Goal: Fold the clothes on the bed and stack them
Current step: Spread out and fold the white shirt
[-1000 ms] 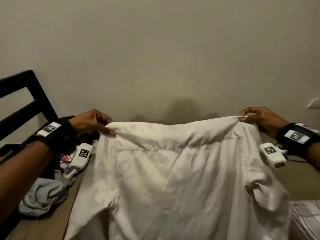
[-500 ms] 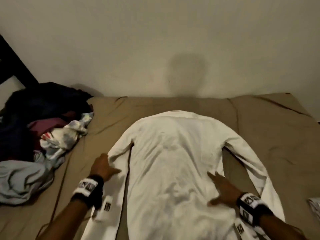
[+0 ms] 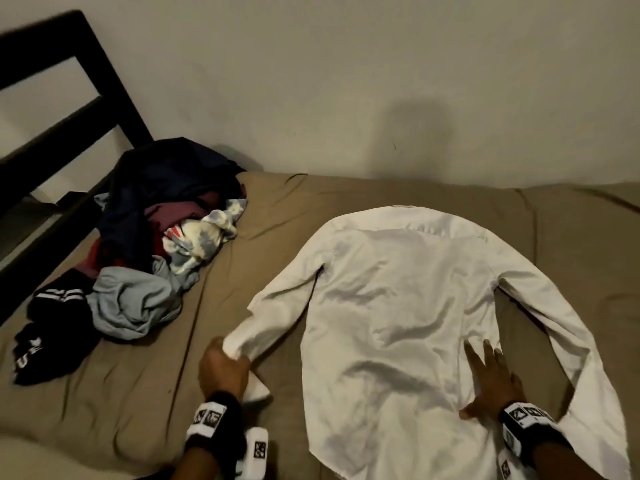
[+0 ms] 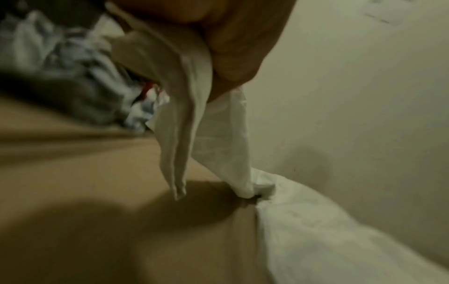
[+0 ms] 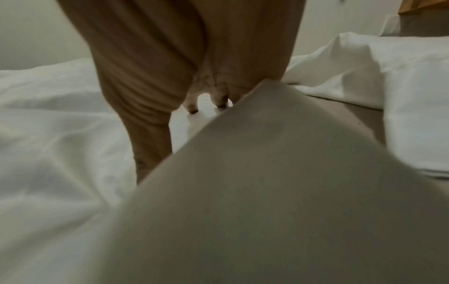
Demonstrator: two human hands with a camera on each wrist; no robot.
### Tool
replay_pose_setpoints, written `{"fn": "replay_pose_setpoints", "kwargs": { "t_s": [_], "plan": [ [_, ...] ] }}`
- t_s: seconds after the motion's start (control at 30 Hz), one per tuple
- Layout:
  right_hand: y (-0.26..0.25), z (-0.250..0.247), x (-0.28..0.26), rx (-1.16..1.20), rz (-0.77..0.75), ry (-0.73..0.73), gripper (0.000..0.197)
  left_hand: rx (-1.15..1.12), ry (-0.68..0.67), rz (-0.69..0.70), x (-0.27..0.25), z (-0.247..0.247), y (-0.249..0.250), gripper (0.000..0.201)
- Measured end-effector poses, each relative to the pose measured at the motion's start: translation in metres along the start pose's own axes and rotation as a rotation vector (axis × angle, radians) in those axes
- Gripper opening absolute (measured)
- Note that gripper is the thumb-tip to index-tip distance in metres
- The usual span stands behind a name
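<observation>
While the left hand [image 3: 221, 370] grips the shirt's [image 3: 398, 306] sleeve [image 3: 273, 317], the right hand [image 3: 491, 382] presses flat, fingers spread, on its back.

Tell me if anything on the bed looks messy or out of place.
The clothes pile by the headboard is a crumpled, unfolded heap. The white shirt lies flat but wrinkled, its sleeves uneven: the left hand grips one sleeve, the other curves loose beside the right hand.
</observation>
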State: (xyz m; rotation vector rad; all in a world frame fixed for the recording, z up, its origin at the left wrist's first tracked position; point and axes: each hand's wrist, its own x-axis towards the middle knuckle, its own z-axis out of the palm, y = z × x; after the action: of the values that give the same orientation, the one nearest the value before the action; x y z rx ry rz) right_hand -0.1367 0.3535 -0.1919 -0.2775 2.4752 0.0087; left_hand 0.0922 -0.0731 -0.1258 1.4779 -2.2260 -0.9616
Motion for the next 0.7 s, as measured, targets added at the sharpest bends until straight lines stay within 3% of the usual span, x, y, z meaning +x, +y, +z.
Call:
{"fn": "replay_pose_setpoints", "kwargs": {
  "t_s": [0.13,0.2,0.27,0.3,0.43,0.53,0.63,0.7],
  "plan": [
    [-0.002,-0.002,-0.002,-0.049,0.024,0.013,0.158,0.203,0.393,0.366,0.037,-0.047,0.023,0.033],
    [-0.002,-0.001,0.001,-0.075,0.022,0.018,0.159,0.390,0.411,0.527,0.052,-0.058,0.011,0.026],
    [-0.002,0.001,0.003,-0.094,0.016,0.027,0.160,0.665,0.289,0.598,0.061,-0.054,-0.019,0.027],
    [-0.001,0.003,0.005,-0.099,0.010,0.031,0.160,0.755,0.196,0.562,0.063,-0.046,-0.038,0.033],
    [0.002,0.005,0.010,-0.130,-0.019,0.020,0.159,0.871,-0.167,0.209,0.044,-0.009,-0.106,0.047],
    [0.004,0.006,0.011,-0.150,-0.022,0.012,0.160,0.875,-0.208,0.049,0.023,-0.001,-0.107,0.048],
    [0.006,0.008,0.013,-0.133,-0.021,0.018,0.159,0.892,-0.232,0.070,-0.009,0.012,-0.084,0.059],
    [0.003,0.004,0.013,-0.089,-0.062,0.006,0.152,0.779,-0.293,0.158,-0.034,0.026,-0.069,0.060]
  ]
}}
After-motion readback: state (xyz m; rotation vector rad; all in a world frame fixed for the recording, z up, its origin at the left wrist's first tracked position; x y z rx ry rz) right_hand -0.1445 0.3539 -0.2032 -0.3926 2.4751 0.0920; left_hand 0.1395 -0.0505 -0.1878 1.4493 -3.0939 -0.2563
